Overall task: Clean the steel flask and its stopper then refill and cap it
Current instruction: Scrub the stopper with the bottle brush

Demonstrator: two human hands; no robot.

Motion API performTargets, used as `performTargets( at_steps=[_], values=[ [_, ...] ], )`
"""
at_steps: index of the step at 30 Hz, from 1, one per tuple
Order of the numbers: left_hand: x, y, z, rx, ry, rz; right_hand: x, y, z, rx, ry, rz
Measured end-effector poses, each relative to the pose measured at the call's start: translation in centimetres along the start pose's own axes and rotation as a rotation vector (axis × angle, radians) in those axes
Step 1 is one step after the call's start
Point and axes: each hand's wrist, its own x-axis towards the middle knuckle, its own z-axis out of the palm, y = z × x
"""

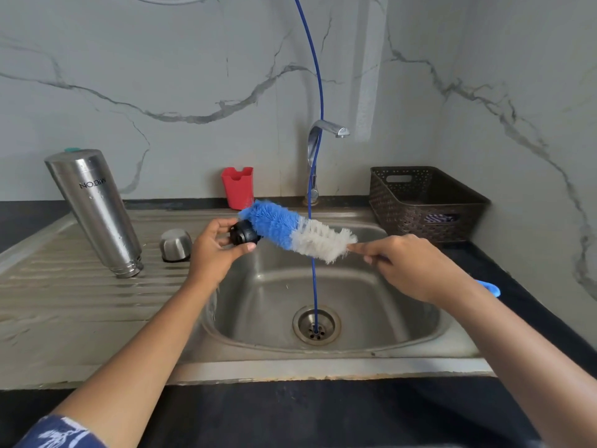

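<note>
Left hand [213, 253] fingers pinch the stopper [244, 234], right hand [410, 270] fingers grip the brush [290, 231] — blue hose [314, 286] behind, flask [97, 208] upended aside

Grey marble-veined wall [161, 76] behind a steel sink [323, 367] in black countertop [290, 412], brown basket [458, 205] at right.

The flask [93, 211] is silvery steel with dark lettering and a teal spot at its upper end, the cup [175, 244] plain silver and the stopper [244, 236] black. The brush [297, 232] has bristles half blue, half white, and a blue handle tip. A red holder [238, 187], a dark brown basket [426, 202] with a perforated weave pattern and a thin blue tube [318, 92] show against the pale grey wall [161, 76] — marbled with dark grey veins — while the sink [64, 302] is dull steel grey, the counter [290, 412] black, and the sleeve [61, 431] blue with a white print.
</note>
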Motion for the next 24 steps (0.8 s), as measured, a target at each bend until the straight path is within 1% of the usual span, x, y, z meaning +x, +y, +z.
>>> performTargets(
  at_steps=[2,3,5,7,9,11,14,16,17,20,22,24],
  values=[
    [0.1,-0.3,-0.4,-0.039,0.039,-0.041,-1.0,0.3,-0.8,0.030,-0.043,0.010],
    [0.2,-0.4,-0.5,-0.073,0.050,-0.071,-1.3,0.4,-1.1,0.035,-0.034,0.018],
    [0.1,-0.3,0.0,-0.202,0.038,-0.159,-1.3,-0.1,-0.6,0.016,0.035,0.031],
    [-0.1,0.2,0.5,-0.344,-0.002,-0.286,-0.8,-1.1,1.1,-0.012,0.106,0.031],
    [-0.2,0.5,0.2,-0.472,-0.027,-0.393,-0.8,-1.6,3.1,-0.041,0.103,0.011],
    [-0.1,0.5,-0.5,-0.617,-0.005,-0.475,-1.4,-1.0,3.6,-0.054,0.078,0.026],
    [0.0,0.5,-1.0,-0.729,0.037,-0.530,-2.3,0.3,2.7,-0.055,0.111,0.085],
    [-0.1,0.6,-0.7,-0.737,0.028,-0.497,-2.0,0.6,2.0,0.034,0.103,0.134],
    [-0.1,0.6,-0.5,-0.715,0.019,-0.454,-1.7,0.6,1.8,0.130,0.073,0.153],
    [0.0,0.2,-0.2,-0.632,0.059,-0.263,-1.0,-0.3,2.4,0.546,-0.074,0.196],
    [-0.1,0.0,0.0,-0.501,0.114,-0.098,-0.8,-1.4,3.2,0.846,-0.196,0.283],
    [-0.4,0.2,0.3,-0.321,0.103,0.059,-0.2,-2.2,3.7,1.009,-0.282,0.339]
  ],
)
